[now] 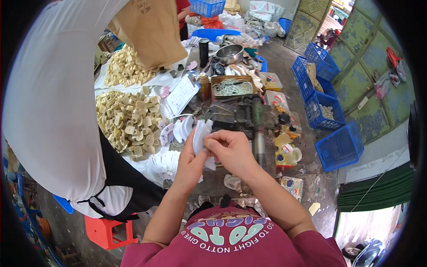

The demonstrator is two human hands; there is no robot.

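Observation:
Over the near edge of the worktable, a small stack of thin white pieces [201, 135] is in my hands; I cannot tell whether it is cloth or paper. My left hand [192, 155] is closed around its lower left side. The thumb and fingers of my right hand [232, 149] pinch its right edge, and those fingertips are partly hidden. Just left of the stack lie more white curved pieces [181, 129]. Nearer to me on the table is a spread of white strips [164, 162].
At my left stands a person in a white shirt [58, 98], beside a brown paper bag [149, 33]. Piles of beige moulded pieces [129, 122] cover the table's left. Ahead are a metal machine [258, 115] and a box of pale cord [233, 87]. Blue crates [340, 147] stand at right.

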